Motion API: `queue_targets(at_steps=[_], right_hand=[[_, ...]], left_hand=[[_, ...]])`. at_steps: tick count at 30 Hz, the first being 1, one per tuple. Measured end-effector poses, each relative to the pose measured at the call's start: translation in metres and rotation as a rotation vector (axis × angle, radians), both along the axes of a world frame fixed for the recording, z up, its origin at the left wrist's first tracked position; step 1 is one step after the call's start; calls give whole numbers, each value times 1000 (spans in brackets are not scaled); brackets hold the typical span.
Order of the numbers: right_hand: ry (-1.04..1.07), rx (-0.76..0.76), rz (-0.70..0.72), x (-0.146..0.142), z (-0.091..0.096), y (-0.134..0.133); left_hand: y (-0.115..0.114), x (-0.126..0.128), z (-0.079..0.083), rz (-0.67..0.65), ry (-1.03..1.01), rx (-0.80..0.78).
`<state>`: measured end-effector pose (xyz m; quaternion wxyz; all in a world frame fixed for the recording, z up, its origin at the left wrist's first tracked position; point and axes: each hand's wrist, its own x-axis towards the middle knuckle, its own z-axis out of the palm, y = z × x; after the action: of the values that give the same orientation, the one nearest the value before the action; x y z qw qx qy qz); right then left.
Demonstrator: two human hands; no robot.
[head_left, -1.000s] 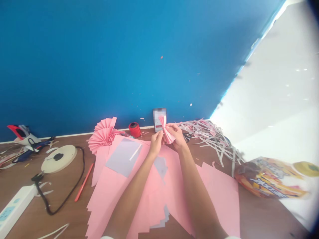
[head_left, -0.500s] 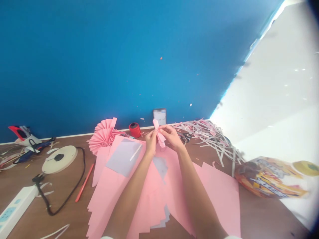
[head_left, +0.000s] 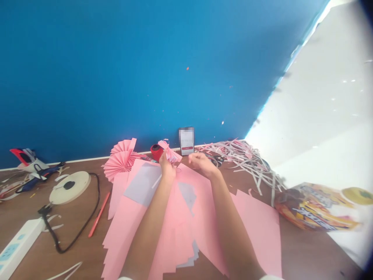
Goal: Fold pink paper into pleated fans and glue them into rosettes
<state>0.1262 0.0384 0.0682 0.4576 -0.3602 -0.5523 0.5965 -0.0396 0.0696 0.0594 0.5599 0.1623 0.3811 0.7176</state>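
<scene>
My left hand (head_left: 166,165) is closed on a small pleated pink paper piece (head_left: 170,151), holding it up just in front of a red spool of thread (head_left: 156,151). My right hand (head_left: 201,163) hovers a little to the right with its fingers curled; I cannot see anything in it. Under both forearms lie several overlapping pink paper sheets (head_left: 250,225), and a pale grey sheet (head_left: 142,184) rests on them. Two finished pink pleated fans (head_left: 121,159) lie at the back left of the sheets.
A small card (head_left: 187,140) leans on the blue wall. Shredded paper strips (head_left: 247,159) and scissors (head_left: 217,158) lie right. A snack bag (head_left: 314,210) sits far right. Left: red pen (head_left: 99,214), tape roll (head_left: 70,186), black cable (head_left: 72,237), power strip (head_left: 14,247), glue gun (head_left: 29,161).
My left hand has carried the pleated pink piece to the left, toward the red spool. My right hand has let go of it and stays to the right.
</scene>
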Motion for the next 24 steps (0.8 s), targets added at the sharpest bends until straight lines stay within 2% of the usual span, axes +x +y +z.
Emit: queue_targets(at_steps=[2,3,5,6,7,9,12,14,18,22,24], right_hand=[[105,1,-377,7,-7,8],[69,-10,-577,11,-11,12],[-181,0,-918,22,-17,16],[-282,20,-1045,27,-18,17],[-335,32,-1110,31,-19,17],[-345,55,-1175,35,-18,15],[-250,85,-1199,32,-14,14],[-146,105,-1134,25,-11,16],[16,165,-799,10,-2,15],[-25,183,-426,-6,13,5],[-34,181,-291,-14,17,0]], left_hand=[[7,-11,0,90,-30,-61],[10,-16,0,112,-30,-53],[13,-23,2,123,4,6],[14,-25,3,115,25,40],[14,-25,4,99,42,70],[11,-23,6,42,51,105],[5,-16,7,-83,53,103],[2,-11,8,-142,90,93],[-5,-6,10,-127,304,158],[-14,-3,12,-156,669,288],[-18,-1,13,-178,844,342]])
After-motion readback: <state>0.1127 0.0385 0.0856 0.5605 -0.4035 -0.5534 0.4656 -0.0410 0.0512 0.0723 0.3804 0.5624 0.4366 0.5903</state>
